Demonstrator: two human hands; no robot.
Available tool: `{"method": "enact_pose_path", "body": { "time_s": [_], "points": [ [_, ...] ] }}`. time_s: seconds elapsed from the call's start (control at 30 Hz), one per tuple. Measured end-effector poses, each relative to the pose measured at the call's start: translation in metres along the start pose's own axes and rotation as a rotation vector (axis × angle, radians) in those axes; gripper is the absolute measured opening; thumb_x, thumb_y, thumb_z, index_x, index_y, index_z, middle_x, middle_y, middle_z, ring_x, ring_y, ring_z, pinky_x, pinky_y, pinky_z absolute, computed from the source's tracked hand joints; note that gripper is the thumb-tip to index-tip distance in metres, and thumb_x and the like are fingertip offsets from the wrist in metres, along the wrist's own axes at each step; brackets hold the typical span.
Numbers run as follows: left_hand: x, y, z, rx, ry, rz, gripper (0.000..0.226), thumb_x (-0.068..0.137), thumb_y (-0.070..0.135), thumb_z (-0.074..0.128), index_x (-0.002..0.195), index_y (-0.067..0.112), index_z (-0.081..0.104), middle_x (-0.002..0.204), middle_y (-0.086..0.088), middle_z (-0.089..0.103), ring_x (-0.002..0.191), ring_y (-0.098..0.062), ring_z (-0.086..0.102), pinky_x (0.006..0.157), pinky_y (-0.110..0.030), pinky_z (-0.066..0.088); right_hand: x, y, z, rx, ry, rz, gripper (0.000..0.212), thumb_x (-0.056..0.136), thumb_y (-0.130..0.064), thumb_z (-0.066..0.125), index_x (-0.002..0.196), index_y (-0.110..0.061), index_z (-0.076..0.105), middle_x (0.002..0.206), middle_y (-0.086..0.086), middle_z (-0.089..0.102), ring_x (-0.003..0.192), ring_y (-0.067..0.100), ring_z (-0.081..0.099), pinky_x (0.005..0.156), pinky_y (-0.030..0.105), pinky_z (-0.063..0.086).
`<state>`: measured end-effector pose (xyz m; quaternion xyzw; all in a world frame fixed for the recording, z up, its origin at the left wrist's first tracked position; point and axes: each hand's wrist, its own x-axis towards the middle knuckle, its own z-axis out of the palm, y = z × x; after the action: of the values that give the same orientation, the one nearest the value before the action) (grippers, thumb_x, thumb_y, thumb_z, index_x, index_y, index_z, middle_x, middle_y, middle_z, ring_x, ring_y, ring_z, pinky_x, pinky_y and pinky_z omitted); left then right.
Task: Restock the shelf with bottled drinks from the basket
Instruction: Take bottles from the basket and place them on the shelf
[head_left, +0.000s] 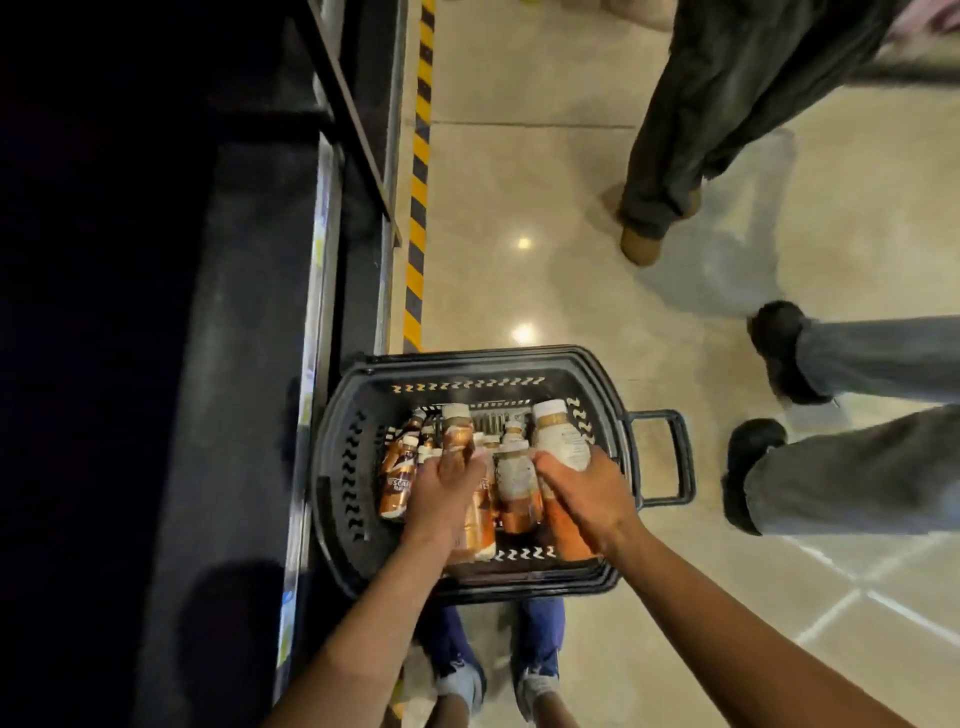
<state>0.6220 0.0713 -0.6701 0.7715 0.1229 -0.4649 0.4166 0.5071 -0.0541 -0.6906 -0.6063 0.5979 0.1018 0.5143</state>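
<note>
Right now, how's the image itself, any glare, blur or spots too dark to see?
Head view: the shelf at left is nearly black, underexposed; two bright glints glare on the floor; the legs at right are smeared by motion; the bottles in the basket look soft, labels barely readable.

Both bare arms reach forward and down, each hand closed on a bottle.

The left hand (447, 491) lies back-up just left of the middle of the basket (467, 358), its fingers curled over a brown bottle (457, 434), and its forearm runs back toward the lower left. The right hand (582, 493) is near the basket's right wall, thumb and fingers wrapped round the body of a larger bottle (563, 441), with its forearm stretching to the lower right. The hands are close but apart.
</note>
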Motion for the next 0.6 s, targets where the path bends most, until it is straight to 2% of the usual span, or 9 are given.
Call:
{"method": "enact_pose_path", "body": {
  "time_s": [0.07, 0.13, 0.17, 0.23, 0.33, 0.47, 0.53, 0.6],
  "points": [
    [-0.058, 0.041, -0.018, -0.036, -0.010, 0.040, 0.030, 0.090, 0.036, 0.068, 0.111, 0.025, 0.049, 0.092, 0.018, 0.052, 0.081, 0.001, 0.049, 0.079, -0.026, 0.035, -0.047, -0.040, -0.031, 0.037, 0.004, -0.051, 0.061, 0.062, -0.075, 0.068, 0.100, -0.027, 0.069, 0.095, -0.006, 0.075, 0.088, 0.015, 0.071, 0.084, 0.040, 0.059],
    [-0.115, 0.078, -0.037, -0.056, -0.025, 0.089, 0.032, 0.089, 0.038, 0.068, 0.113, 0.022, 0.054, 0.105, 0.008, 0.061, 0.089, -0.005, 0.056, 0.076, -0.029, 0.042, -0.097, -0.082, -0.061, 0.074, -0.003, -0.104, 0.039, 0.074, -0.062, 0.073, 0.093, -0.028, 0.068, 0.093, -0.006, 0.074, 0.086, 0.012, 0.070, 0.078, 0.034, 0.057],
    [-0.143, 0.094, -0.048, -0.059, -0.031, 0.106, 0.036, 0.088, 0.040, 0.069, 0.116, 0.021, 0.057, 0.111, 0.002, 0.064, 0.096, -0.011, 0.060, 0.080, -0.031, 0.046, -0.122, -0.101, -0.074, 0.097, -0.006, -0.131, 0.031, 0.078, -0.055, 0.075, 0.091, -0.028, 0.066, 0.092, -0.006, 0.073, 0.085, 0.010, 0.069, 0.075, 0.031, 0.056],
    [-0.194, 0.125, -0.066, -0.052, -0.048, 0.169, 0.043, 0.082, 0.048, 0.072, 0.117, 0.026, 0.060, 0.113, -0.001, 0.068, 0.104, -0.020, 0.064, 0.094, -0.042, 0.051, -0.167, -0.134, -0.101, 0.131, 0.000, -0.201, 0.029, 0.079, -0.051, 0.076, 0.093, -0.028, 0.064, 0.092, -0.007, 0.073, 0.083, 0.008, 0.069, 0.073, 0.028, 0.055],
    [-0.265, 0.162, -0.090, -0.063, -0.066, 0.290, 0.040, 0.075, 0.054, 0.075, 0.106, 0.033, 0.061, 0.107, -0.001, 0.071, 0.102, -0.022, 0.068, 0.096, -0.052, 0.051, -0.227, -0.169, -0.135, 0.157, 0.015, -0.294, 0.038, 0.078, -0.053, 0.076, 0.101, -0.026, 0.063, 0.094, -0.010, 0.072, 0.082, 0.006, 0.068, 0.067, 0.024, 0.052],
    [-0.345, 0.186, -0.111, -0.064, -0.002, 0.412, 0.032, 0.080, 0.045, 0.077, 0.101, 0.029, 0.059, 0.101, -0.001, 0.072, 0.096, -0.022, 0.070, 0.088, -0.043, 0.055, -0.294, -0.195, -0.167, 0.223, -0.007, -0.382, 0.046, 0.074, -0.052, 0.080, 0.106, -0.027, 0.060, 0.097, -0.008, 0.072, 0.086, 0.010, 0.070, 0.071, 0.028, 0.056],
    [-0.378, 0.188, -0.120, -0.100, 0.057, 0.456, 0.025, 0.083, 0.036, 0.076, 0.098, 0.025, 0.059, 0.096, -0.004, 0.071, 0.091, -0.021, 0.069, 0.078, -0.034, 0.054, -0.317, -0.200, -0.176, 0.222, -0.040, -0.439, 0.045, 0.074, -0.052, 0.081, 0.107, -0.030, 0.058, 0.099, -0.007, 0.071, 0.088, 0.012, 0.070, 0.076, 0.034, 0.058],
    [-0.408, 0.184, -0.127, -0.127, 0.138, 0.473, 0.027, 0.082, 0.036, 0.078, 0.096, 0.023, 0.059, 0.086, 0.002, 0.069, 0.081, -0.013, 0.068, 0.068, -0.026, 0.050, -0.338, -0.205, -0.180, 0.193, -0.077, -0.504, 0.044, 0.073, -0.053, 0.080, 0.105, -0.033, 0.057, 0.099, -0.007, 0.072, 0.088, 0.012, 0.070, 0.079, 0.039, 0.059]
  ]
}}
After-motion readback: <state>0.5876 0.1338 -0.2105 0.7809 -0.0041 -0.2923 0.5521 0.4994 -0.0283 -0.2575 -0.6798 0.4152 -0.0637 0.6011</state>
